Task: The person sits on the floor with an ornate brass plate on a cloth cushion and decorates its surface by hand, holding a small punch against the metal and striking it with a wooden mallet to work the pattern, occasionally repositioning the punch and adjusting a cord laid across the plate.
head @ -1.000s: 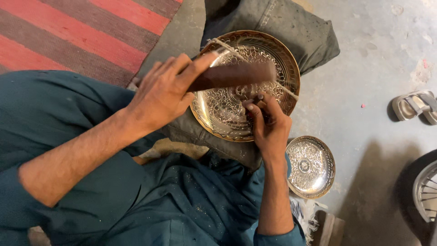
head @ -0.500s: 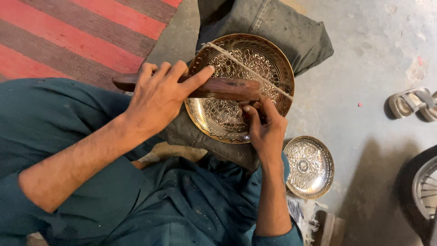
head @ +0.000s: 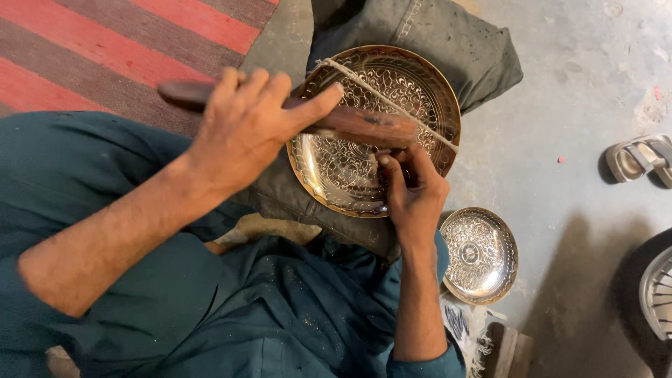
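The left hand (head: 245,133) wraps its fingers around a dark wooden mallet (head: 350,124) poised over the engraved brass plate (head: 364,168), bound by twine (head: 385,98) to a grey cushion (head: 448,42); the right hand (head: 413,192) pinches a small chisel against its surface, fingertips closed, seemingly to steady it.

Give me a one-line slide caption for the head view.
Left hand swings a wooden mallet over an engraved brass plate while right hand steadies a tool on it.
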A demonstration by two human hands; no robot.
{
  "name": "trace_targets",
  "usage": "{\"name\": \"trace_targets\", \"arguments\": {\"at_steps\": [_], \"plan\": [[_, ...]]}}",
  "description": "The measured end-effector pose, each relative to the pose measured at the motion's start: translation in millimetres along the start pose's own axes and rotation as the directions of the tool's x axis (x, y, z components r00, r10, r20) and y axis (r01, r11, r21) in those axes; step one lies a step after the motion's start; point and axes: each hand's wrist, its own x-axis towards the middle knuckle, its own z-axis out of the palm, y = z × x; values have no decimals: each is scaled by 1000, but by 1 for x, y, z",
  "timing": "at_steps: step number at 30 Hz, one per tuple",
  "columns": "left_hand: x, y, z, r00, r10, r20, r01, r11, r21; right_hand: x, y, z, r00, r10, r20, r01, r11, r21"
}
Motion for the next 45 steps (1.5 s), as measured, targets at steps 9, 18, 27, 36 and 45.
{"name": "trace_targets", "arguments": {"at_steps": [9, 18, 27, 36, 45], "plan": [[-15, 0, -12, 991, -83, 109, 87, 996, -29, 6, -8, -8, 984, -179, -11, 178, 966, 187], [-137, 39, -27, 245, -275, 929, 932, 331, -148, 15, 37, -55, 887, 194, -418, 189, 674, 714], [-149, 56, -13, 675, -495, 547, 736, 392, -552, 28, 70, -56, 898, 275, -344, 35, 735, 678], [-46, 39, 23, 825, -500, 263, 556, 637, -535, 26, 74, -67, 998, 55, 9, -55, 968, 246], [11, 10, 26, 837, -528, 142, 444, 506, -739, 33, 85, -68, 989, 82, -123, -46, 961, 273]]}}
